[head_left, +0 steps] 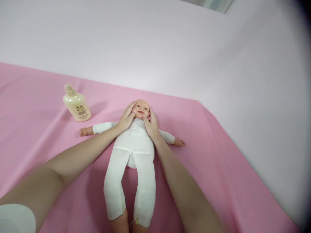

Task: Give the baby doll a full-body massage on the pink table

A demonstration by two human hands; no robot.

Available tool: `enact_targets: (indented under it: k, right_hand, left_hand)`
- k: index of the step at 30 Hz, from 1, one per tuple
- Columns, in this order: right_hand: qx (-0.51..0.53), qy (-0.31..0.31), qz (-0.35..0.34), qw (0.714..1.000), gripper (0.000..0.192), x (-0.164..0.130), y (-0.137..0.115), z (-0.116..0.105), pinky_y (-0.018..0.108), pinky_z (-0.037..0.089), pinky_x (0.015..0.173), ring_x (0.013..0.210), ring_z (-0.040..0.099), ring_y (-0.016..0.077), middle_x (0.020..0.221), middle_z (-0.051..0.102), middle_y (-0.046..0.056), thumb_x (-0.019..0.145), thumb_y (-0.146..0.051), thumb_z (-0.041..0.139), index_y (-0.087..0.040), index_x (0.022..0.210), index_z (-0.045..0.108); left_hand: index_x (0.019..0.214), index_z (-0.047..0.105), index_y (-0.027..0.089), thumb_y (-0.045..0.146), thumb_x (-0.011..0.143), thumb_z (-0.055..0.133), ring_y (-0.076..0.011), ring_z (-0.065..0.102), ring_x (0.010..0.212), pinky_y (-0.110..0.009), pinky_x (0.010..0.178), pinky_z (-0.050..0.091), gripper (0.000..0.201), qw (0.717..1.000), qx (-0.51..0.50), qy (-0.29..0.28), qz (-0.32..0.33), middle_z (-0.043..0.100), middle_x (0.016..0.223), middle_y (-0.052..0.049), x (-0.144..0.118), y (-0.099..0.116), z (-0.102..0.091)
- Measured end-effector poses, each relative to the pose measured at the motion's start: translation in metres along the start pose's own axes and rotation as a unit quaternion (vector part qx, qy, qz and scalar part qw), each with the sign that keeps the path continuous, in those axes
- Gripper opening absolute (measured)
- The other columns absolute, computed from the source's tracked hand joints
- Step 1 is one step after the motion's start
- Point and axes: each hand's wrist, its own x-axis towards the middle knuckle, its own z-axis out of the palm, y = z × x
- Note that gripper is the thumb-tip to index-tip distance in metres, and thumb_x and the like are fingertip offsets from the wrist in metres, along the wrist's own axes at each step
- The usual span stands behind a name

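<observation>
Down on the pink sheet (pixel 36 106), a baby doll (pixel 133 142) lies on its back, head away from the camera, arms spread wide and legs pointing toward the person. Both bare hands are at the doll's head: the left hand (pixel 126 118) lies against one cheek with its fingers spread flat up the side of the face, and the right hand (pixel 152 124) lies against the other cheek, thumb toward the chin. Neither grip is closed; both hands are open and cupped, palms pressing on the doll from either side rather than clutching it. The doll wears a white one-piece suit, its bare hands and lower legs showing. A cream-coloured lotion bottle (pixel 77 104) with a pump top lies tilted on the sheet, well apart from the doll, beyond its outstretched arm; its label is too small to read. Behind the sheet rises a plain pale wall (pixel 155 42).
</observation>
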Motion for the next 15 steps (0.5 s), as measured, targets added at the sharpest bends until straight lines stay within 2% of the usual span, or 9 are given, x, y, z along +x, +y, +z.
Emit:
enact_targets:
  k: [15]
  right_hand:
    - [-0.005, 0.000, -0.004, 1.000, 0.066, 0.0002, 0.0063, 0.0003, 0.048, 0.039, 0.117, 0.138, 0.049, 0.0261, 0.147, 0.052, 0.013, 0.094, -0.062, 0.047, -0.024, 0.148, 0.044]
  left_hand:
    - [0.151, 0.040, 0.025, 0.062, 0.100, 0.033, -0.0247, 0.035, 0.150, -0.050, 0.126, 0.024, 0.063, 1.000, 0.005, -0.008, 0.006, 0.041, 0.159, -0.013, -0.0002, 0.0004, -0.0002]
